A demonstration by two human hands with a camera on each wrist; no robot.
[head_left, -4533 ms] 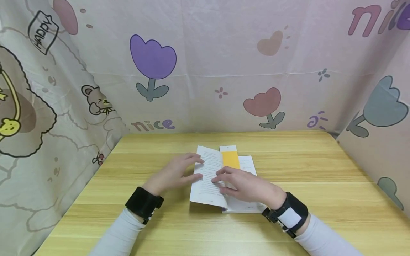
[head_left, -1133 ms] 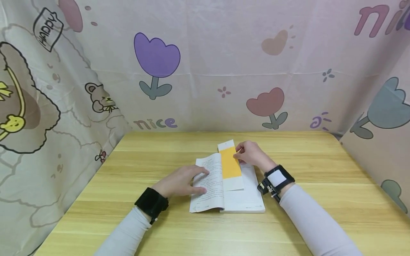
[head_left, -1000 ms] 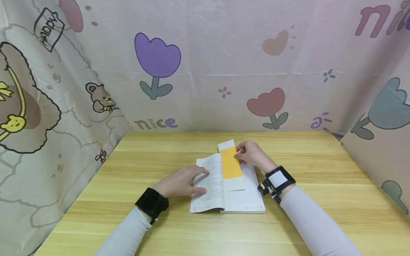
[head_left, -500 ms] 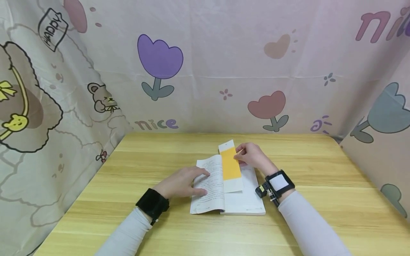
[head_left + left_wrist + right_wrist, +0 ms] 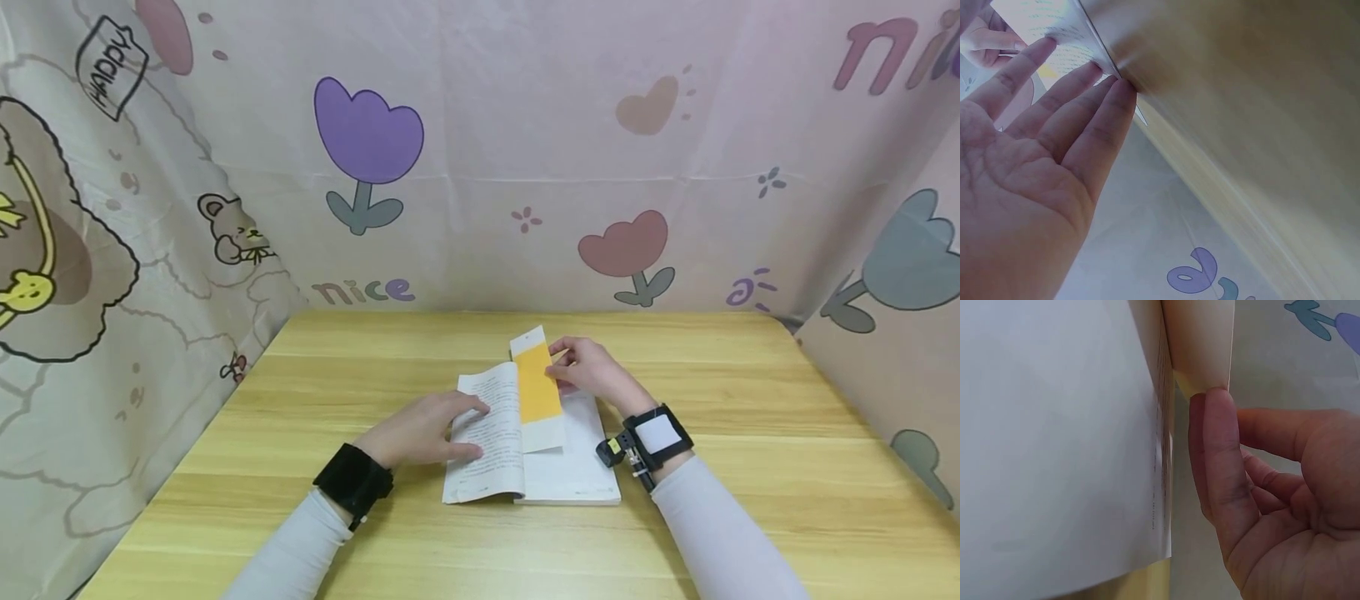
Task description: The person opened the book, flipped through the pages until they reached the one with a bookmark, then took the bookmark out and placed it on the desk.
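A paperback book lies open on the table, its printed left page curving up a little. Across the gutter and upper right page lies a bookmark, yellow with white ends, its top reaching past the book's upper edge. My right hand pinches the bookmark's right edge between thumb and fingers; the right wrist view shows these fingers at the card. My left hand rests on the left page with fingers and thumb spread apart. In the left wrist view its fingers are nearly straight against the page.
The wooden table surrounds the book. A printed cloth curtain stands behind it and along both sides. Black straps with small cameras sit on both wrists.
Since the oldest frame, my right hand has gone from the pages to the bookmark's edge and gripped it. The bookmark tilts more, its lower white end now showing. Lately it barely moves.
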